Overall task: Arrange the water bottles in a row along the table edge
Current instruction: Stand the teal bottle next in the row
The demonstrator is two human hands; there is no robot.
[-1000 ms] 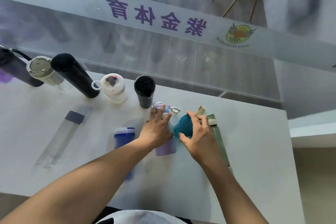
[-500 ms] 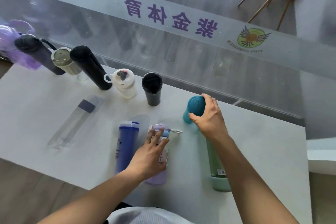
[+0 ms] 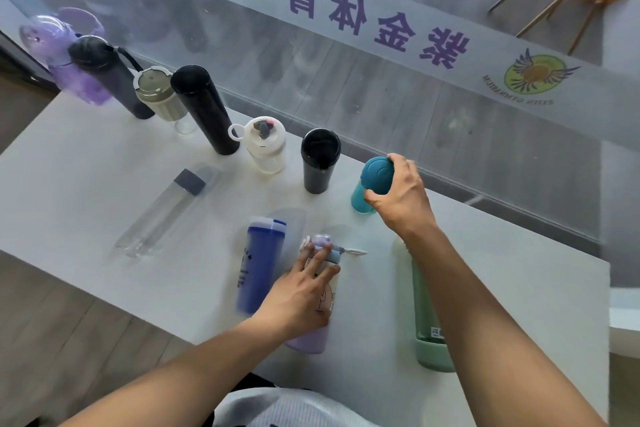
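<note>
Head view, looking down on a white bench (image 3: 86,184). Right hand (image 3: 398,198): fingers clenched around the cap of a teal bottle (image 3: 372,184), which stands upright near the far edge, just right of a black tumbler (image 3: 318,161). Left hand (image 3: 301,295): lies flat on a lavender bottle (image 3: 311,340) on its side, fingers spread along the body toward the cap, not wrapped around it.

Row along the far edge, left to right: purple jug (image 3: 65,55), dark bottle with strap (image 3: 107,76), beige-lidded cup (image 3: 159,95), tall black flask (image 3: 204,107), white-lidded clear bottle (image 3: 265,146), black tumbler, teal bottle.

Lying flat on the bench: clear bottle with dark cap (image 3: 162,211), blue bottle (image 3: 259,267) just left of the lavender one, green bottle (image 3: 429,333) partly under the right forearm.
</note>
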